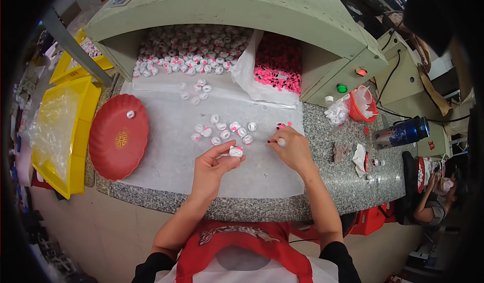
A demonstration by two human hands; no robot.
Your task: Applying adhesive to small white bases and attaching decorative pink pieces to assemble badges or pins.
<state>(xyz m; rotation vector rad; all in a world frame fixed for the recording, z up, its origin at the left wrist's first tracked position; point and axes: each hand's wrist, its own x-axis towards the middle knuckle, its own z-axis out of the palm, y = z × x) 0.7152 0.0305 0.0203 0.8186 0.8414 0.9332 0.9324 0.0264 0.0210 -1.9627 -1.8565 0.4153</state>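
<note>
My left hand (210,168) is closed, its thumb and fingers pinching a small white round piece with pink spots (235,151). Off to the right, my right hand (294,149) is closed around a white, round-ended thing (282,143), mostly covered by the fingers. A small dark-and-pink bit (271,141) shows at its fingertips; whether it is pinched there is unclear. Just beyond that hand lie a few pink-and-black bits (283,126) on the white sheet (166,157). Between the hands and farther off, several loose white round pieces (221,126) are scattered, some with pink parts.
A greenish metal box (227,11) arches over heaped white pieces (196,46) and a pile of pink bits (277,71). At left stand a red oval dish (117,154) holding one white piece and a yellow tray (75,147). A blue bottle (403,133) lies right, near a red cup (362,106).
</note>
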